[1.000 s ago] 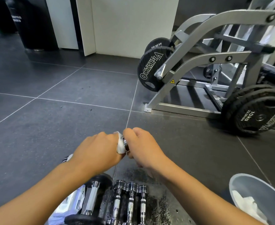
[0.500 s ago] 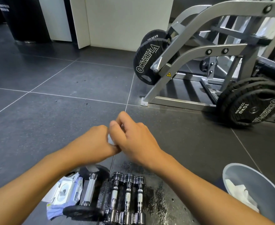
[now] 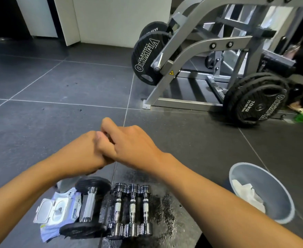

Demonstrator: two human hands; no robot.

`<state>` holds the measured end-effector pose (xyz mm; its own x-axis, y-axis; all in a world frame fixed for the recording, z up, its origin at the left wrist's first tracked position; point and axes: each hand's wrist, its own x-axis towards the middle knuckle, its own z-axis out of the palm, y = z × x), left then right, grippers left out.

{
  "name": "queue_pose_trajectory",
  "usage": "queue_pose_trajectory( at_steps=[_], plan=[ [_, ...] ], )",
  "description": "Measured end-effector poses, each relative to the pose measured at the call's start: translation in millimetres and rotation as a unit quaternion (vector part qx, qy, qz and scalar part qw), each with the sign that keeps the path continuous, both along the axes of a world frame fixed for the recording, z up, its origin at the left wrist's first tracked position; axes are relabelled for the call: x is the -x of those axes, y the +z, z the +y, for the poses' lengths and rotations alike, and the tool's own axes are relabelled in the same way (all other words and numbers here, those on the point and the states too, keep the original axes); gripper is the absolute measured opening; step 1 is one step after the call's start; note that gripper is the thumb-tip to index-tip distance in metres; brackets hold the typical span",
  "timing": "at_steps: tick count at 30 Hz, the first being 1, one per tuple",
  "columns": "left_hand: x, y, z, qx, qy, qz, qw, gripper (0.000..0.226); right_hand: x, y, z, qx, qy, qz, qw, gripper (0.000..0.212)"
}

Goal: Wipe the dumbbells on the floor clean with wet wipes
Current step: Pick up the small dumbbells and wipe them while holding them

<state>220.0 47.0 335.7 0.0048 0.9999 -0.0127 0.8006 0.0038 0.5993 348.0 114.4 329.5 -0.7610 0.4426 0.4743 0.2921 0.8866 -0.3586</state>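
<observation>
My left hand [image 3: 82, 153] and my right hand [image 3: 133, 145] are closed and pressed together above the floor. The right fingers lie over the left. What they grip is hidden now; earlier frames showed a white wet wipe in the left hand and the chrome end of a small dumbbell at the right hand. Below them on the floor lie a black-ended dumbbell [image 3: 88, 204] and three small chrome dumbbells [image 3: 132, 210] side by side. An open wet wipes pack [image 3: 56, 210] lies left of the black dumbbell.
A grey bin [image 3: 272, 178] with used wipes [image 3: 247, 196] stands at the lower right. A grey weight machine [image 3: 188, 56] with black plates [image 3: 145, 59] fills the back right. The dark tile under the chrome dumbbells looks wet.
My hands have closed tighter together and my right fingers have rolled over the left. The white wipe and chrome end no longer show. The view has tilted down.
</observation>
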Motion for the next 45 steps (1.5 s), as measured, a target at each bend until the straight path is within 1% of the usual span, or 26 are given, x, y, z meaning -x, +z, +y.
queue_pose_trajectory(
  at_steps=[2, 5, 7, 9, 10, 11, 12, 13, 15, 18, 19, 20, 22, 23, 25, 27, 29, 32, 34, 35, 36, 37, 38, 39, 41, 45],
  plan=[
    [3, 1, -5, 0.01, -0.021, -0.042, 0.999, 0.01, -3, -2, -2, -0.035, 0.029, 0.015, 0.999, 0.03],
    [9, -5, -3, 0.006, -0.001, -0.031, 1.0, 0.016, 1, -3, -7, 0.002, -0.013, 0.039, 0.999, 0.023],
    [5, -7, 6, -0.014, 0.015, 0.067, 0.998, 0.01, 5, 0, -9, 0.103, -0.068, 0.029, 0.992, 0.023],
    [0, -9, 12, -0.013, 0.05, 0.209, 0.977, 0.007, 8, 4, -9, 0.233, -0.131, 0.0, 0.964, 0.027],
    [2, -14, 16, -0.002, 0.062, 0.257, 0.964, 0.018, 8, 5, -7, 0.284, -0.157, -0.013, 0.946, 0.028],
    [6, -21, 16, 0.01, 0.075, 0.28, 0.957, 0.031, 9, 5, -5, 0.321, -0.174, -0.031, 0.931, 0.029],
    [9, -25, 16, 0.009, 0.089, 0.272, 0.958, 0.036, 9, 5, -3, 0.341, -0.181, -0.05, 0.921, 0.029],
    [11, -27, 16, 0.009, 0.103, 0.257, 0.961, 0.034, 8, 4, -3, 0.347, -0.177, -0.065, 0.919, 0.029],
    [7, -25, 13, -0.002, 0.107, 0.214, 0.971, 0.024, 6, 2, -4, 0.316, -0.146, -0.071, 0.935, 0.03],
    [2, -15, 13, -0.005, 0.058, 0.111, 0.992, 0.027, -5, 7, -6, 0.168, -0.053, -0.052, 0.983, 0.03],
    [6, -14, 11, -0.008, 0.041, 0.089, 0.995, 0.026, -10, 10, -5, 0.126, -0.012, -0.047, 0.991, 0.03],
    [11, -14, 9, -0.009, 0.013, 0.097, 0.995, 0.023, -14, 13, -4, 0.1, 0.027, -0.049, 0.993, 0.029],
    [20, -17, 9, -0.02, -0.024, 0.089, 0.996, 0.028, -23, 16, 2, 0.061, 0.088, -0.072, 0.992, 0.029],
    [23, -18, 8, -0.039, -0.033, 0.057, 0.997, 0.027, -25, 16, 4, 0.044, 0.105, -0.083, 0.99, 0.029],
    [25, -19, 8, -0.053, -0.042, 0.056, 0.996, 0.026, -26, 14, 5, 0.023, 0.118, -0.083, 0.989, 0.028],
    [25, -22, 8, -0.043, -0.036, 0.071, 0.996, 0.03, -25, 11, 2, 0.021, 0.109, -0.074, 0.991, 0.026],
    [22, -26, 9, -0.039, -0.041, 0.116, 0.992, 0.035, -21, 9, -2, 0.029, 0.071, -0.061, 0.995, 0.023],
    [7, -23, 13, -0.037, 0.028, 0.129, 0.991, 0.02, -14, 3, -7, 0.034, -0.016, -0.024, 0.999, 0.018],
    [2, -25, 15, -0.084, 0.04, 0.159, 0.983, 0.02, -8, 3, -9, 0.085, -0.091, -0.017, 0.992, 0.015],
    [4, -29, 18, -0.096, 0.039, 0.179, 0.978, 0.029, -7, 5, -8, 0.13, -0.123, -0.018, 0.984, 0.015],
    [5, -30, 18, -0.089, 0.048, 0.195, 0.976, 0.046, -6, 7, -8, 0.173, -0.149, -0.017, 0.973, 0.015],
    [8, -32, 19, -0.086, 0.061, 0.197, 0.975, 0.054, -5, 10, -6, 0.206, -0.169, -0.014, 0.964, 0.017],
    [10, -34, 19, -0.084, 0.078, 0.179, 0.977, 0.053, -6, 12, -4, 0.226, -0.187, -0.008, 0.956, 0.018],
    [9, -34, 17, -0.081, 0.09, 0.168, 0.978, 0.044, -6, 14, -2, 0.238, -0.201, -0.003, 0.95, 0.021],
    [3, -32, 16, -0.079, 0.092, 0.161, 0.979, 0.027, -10, 16, 6, 0.235, -0.22, 0.005, 0.947, 0.025],
    [-8, -23, 13, 0.004, 0.121, 0.101, 0.987, 0.026, -19, 16, 24, 0.206, -0.193, 0.024, 0.959, 0.026]
  ],
)
